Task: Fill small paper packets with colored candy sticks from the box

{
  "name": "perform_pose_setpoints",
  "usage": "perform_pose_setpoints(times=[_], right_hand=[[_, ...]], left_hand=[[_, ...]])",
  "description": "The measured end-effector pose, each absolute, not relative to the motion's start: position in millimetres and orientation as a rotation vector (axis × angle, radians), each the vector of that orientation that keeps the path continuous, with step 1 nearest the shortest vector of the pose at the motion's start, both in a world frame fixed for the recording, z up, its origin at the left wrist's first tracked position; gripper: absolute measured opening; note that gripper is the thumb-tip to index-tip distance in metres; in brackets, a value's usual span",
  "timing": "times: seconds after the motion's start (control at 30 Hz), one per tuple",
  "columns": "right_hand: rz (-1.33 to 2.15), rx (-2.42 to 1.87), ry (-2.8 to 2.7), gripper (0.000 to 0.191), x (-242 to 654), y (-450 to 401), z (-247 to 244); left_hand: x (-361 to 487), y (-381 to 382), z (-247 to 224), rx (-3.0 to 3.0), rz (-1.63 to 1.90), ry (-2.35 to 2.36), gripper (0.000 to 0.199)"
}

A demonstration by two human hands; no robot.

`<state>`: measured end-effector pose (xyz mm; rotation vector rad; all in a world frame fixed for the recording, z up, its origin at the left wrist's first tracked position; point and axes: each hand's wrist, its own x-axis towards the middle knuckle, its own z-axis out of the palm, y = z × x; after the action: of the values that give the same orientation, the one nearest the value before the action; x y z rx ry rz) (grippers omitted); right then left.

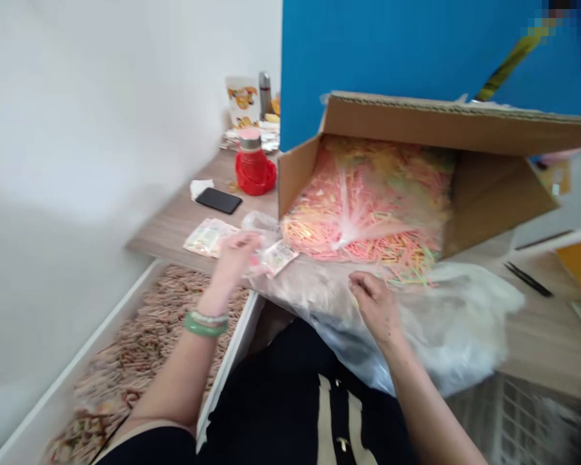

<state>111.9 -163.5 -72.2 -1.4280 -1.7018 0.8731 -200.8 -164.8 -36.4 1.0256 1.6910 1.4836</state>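
Note:
My left hand (238,255), blurred, is over the table's front edge with its fingers curled in; what they hold, if anything, I cannot make out. Beside it lie a stack of small printed packets (208,236) and another small packet (279,257). My right hand (376,305) is closed, thumb against fingers, above a crumpled clear plastic bag (459,323); its contents are hidden. Just beyond, an open cardboard box (392,116) lies tipped toward me. Inside, clear plastic covers many thin pink, yellow and green sticks (368,206), some loose at the front.
Left below the table, a white bin (135,284) holds many slim wrapped pieces. A black phone (219,200), a red-wrapped bottle (254,168) and a steel flask (265,93) stand or lie behind. Black tweezers (527,279) lie at right. A blue panel (368,45) rises behind the box.

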Motion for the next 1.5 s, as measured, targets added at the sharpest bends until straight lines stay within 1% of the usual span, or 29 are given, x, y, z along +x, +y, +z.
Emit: perform_pose_setpoints(times=[0.07, 0.13, 0.23, 0.33, 0.47, 0.53, 0.6, 0.7, 0.77, 0.87, 0.97, 1.1, 1.27, 1.33, 1.43, 1.47, 1.5], right_hand=[[0.695, -1.571, -1.804, 0.015, 121.5, -161.4, -76.4], [0.582, -1.724, -1.962, 0.016, 126.0, -160.3, -80.7], [0.437, -1.944, -2.187, 0.016, 121.9, -160.4, -85.4], [0.327, -2.045, -2.332, 0.016, 114.8, -159.6, -88.1], [0.279, -2.040, -2.354, 0.022, 115.5, -157.1, -88.8], [0.279, -2.101, -2.248, 0.023, 120.3, -157.2, -87.0], [0.322, -2.115, -2.111, 0.021, 124.9, -158.0, -84.0], [0.529, -1.889, -1.998, 0.017, 121.6, -159.8, -78.5], [0.680, -1.715, -1.997, 0.017, 106.4, -162.0, -74.3], [0.729, -1.516, -2.131, 0.024, 63.9, -165.7, -67.2], [0.614, -1.363, -2.368, 0.036, 12.8, -163.9, -62.0], [0.432, -1.417, -2.668, 0.042, -35.9, -149.9, -66.4], [0.258, -1.360, -2.804, 0.032, -49.5, -137.0, -82.7], [0.277, -1.349, -2.784, 0.029, -46.0, -136.3, -84.9], [0.353, -1.351, -2.666, 0.029, -37.4, -138.0, -83.3], [0.351, -1.326, -2.617, 0.029, -34.1, -139.1, -82.3], [0.327, -1.282, -2.572, 0.029, -30.8, -140.4, -81.3]], left_hand=[[-243.5, -151.7, -50.3, 1.039, 1.497, 1.794, 0.014], [-273.7, -136.3, -66.3, 1.259, 1.384, 2.064, 0.014], [-294.9, -119.3, -82.0, 1.509, 1.123, 2.302, 0.029], [-300.2, -109.6, -85.4, 1.751, 0.823, 2.395, 0.043], [-300.3, -107.6, -80.6, 1.971, 0.641, 2.499, 0.047], [-297.2, -115.2, -77.1, 2.042, 0.572, 2.569, 0.045], [-290.1, -128.4, -75.7, 1.996, 0.590, 2.648, 0.043], [-273.2, -150.0, -81.2, 1.873, 0.600, 2.756, 0.045], [-263.3, -158.9, -88.4, 1.868, 0.487, 2.758, 0.053], [-258.9, -162.3, -96.8, 1.837, 0.327, 2.716, 0.063], [-265.7, -160.1, -99.9, 1.783, 0.320, 2.701, 0.063], [-277.5, -158.2, -101.1, 1.728, 0.337, 2.722, 0.062], [-269.0, -163.5, -93.9, 1.694, 0.367, 2.736, 0.068], [-253.3, -169.5, -86.1, 1.784, 0.500, 2.717, 0.063], [-224.6, -178.5, -72.6, 1.878, 0.730, 2.523, 0.040], [-216.4, -180.2, -68.6, 1.858, 0.770, 2.438, 0.038], [-209.7, -180.9, -65.1, 1.808, 0.788, 2.358, 0.041]])
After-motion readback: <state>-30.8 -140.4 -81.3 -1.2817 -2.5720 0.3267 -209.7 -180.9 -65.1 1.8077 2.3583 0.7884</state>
